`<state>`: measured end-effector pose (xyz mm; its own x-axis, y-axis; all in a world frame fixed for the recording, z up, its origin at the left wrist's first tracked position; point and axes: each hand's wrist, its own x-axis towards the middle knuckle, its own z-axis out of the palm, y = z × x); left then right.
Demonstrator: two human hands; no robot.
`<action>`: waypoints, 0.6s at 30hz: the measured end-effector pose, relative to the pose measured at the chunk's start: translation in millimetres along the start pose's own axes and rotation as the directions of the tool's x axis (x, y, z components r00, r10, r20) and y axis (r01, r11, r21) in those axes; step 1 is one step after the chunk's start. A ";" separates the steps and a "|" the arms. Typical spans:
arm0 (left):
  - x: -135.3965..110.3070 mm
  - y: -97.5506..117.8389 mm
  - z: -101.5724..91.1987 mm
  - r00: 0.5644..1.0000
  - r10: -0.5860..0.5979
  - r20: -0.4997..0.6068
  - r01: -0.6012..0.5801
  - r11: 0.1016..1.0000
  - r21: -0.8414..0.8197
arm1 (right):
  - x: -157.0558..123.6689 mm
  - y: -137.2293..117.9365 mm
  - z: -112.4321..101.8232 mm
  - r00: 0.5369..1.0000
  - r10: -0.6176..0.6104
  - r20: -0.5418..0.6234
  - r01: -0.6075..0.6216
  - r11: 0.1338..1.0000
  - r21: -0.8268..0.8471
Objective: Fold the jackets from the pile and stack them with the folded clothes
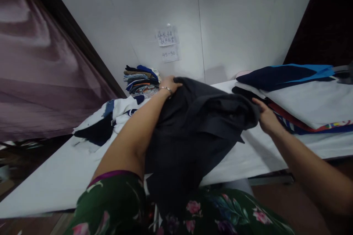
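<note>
A dark, nearly black garment (193,128) is stretched between my two hands above the white-covered table (55,180). Its lower part hangs over the near edge toward my body. My left hand (168,83), with a bracelet at the wrist, grips the garment's upper left corner at the far side. On the right, my right hand (266,115) pinches the bunched right end of the cloth. What kind of garment it is cannot be made out, since it is folded over and creased.
Behind my left hand stands a stack of folded clothes (142,80). Loose white and navy clothes (110,125) lie at the left. A pile of flat garments (298,95) fills the right side. Paper notes (168,44) hang on the white wall; a mauve curtain (41,66) hangs left.
</note>
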<state>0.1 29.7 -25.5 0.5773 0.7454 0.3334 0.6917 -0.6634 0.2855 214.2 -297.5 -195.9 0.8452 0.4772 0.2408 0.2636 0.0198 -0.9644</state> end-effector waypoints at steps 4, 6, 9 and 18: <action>12.2 -4.2 -84.2 0.960 -0.033 -0.278 0.022 0.999 -0.043 | 61.1 -96.3 9.3 0.975 -0.218 0.048 0.215 0.975 0.057; 13.8 -8.8 -125.8 0.918 -0.018 -0.396 -0.002 0.999 -0.050 | 89.6 -143.7 14.4 0.949 -0.312 0.046 0.309 0.949 0.063; 7.2 -16.9 -173.2 0.902 0.004 -0.431 -0.035 0.997 -0.063 | 119.5 -190.5 26.2 0.886 -0.462 0.043 0.458 0.885 0.085; -47.0 -90.3 -123.6 0.991 -0.128 -0.030 0.127 0.992 -0.026 | 69.7 -74.0 102.3 0.894 0.194 0.404 -0.193 0.980 -0.044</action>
<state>-143.1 46.4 44.1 0.4708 0.8220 0.3206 0.7479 -0.5646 0.3492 205.9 -175.8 -118.9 0.6187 0.7855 -0.0157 0.1158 -0.1109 -0.9871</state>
